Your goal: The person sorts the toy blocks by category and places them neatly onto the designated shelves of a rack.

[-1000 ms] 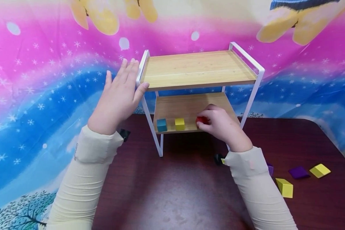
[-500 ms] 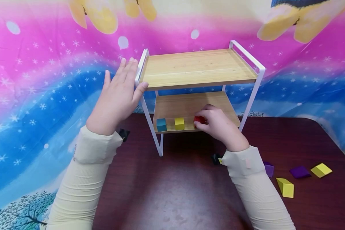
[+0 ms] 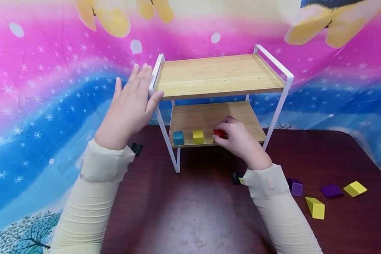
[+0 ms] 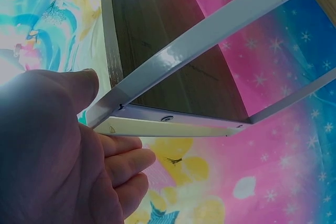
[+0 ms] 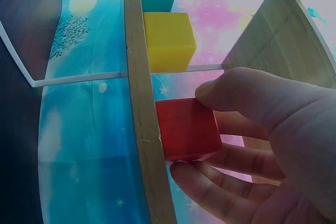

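Observation:
On the lower board of a two-tier shelf, a red cube sits at the front edge, and my right hand pinches it between thumb and fingers. To its left stand a yellow cube and, farther left, a teal cube, with gaps between them. My left hand lies with straight fingers against the white frame at the shelf's upper left corner. In the left wrist view, the thumb is beside the frame corner, and the other fingers reach underneath in that view.
Right of the shelf, on the dark table, lie a purple block, a flat purple block, a yellow wedge-like block and another yellow block. A colourful printed cloth hangs behind the table.
My right hand has slid slightly left along the lower board with the red cube, closer to the yellow cube. The left hand stays against the frame.

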Demonstrator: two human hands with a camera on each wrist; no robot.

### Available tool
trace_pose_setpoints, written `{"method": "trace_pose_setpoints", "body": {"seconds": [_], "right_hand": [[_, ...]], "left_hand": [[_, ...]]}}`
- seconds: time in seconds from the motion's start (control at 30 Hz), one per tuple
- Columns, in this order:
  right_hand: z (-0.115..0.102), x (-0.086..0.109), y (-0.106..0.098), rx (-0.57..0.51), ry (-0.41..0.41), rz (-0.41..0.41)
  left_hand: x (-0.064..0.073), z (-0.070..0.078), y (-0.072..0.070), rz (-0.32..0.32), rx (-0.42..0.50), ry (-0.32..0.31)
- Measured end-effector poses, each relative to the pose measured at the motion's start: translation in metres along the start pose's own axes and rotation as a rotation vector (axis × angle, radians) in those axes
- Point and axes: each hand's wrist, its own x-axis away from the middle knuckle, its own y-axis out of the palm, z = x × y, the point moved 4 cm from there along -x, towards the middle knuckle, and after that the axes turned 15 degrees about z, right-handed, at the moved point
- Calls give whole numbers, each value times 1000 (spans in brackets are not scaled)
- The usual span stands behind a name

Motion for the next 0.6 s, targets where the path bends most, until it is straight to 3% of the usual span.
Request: {"method": "trace_pose_setpoints", "body": {"seconds": [0.6], "right_hand": [[-1,2,1,10,-9,16]], "left_hand": [[1,1,-1,2,0,-1]]}}
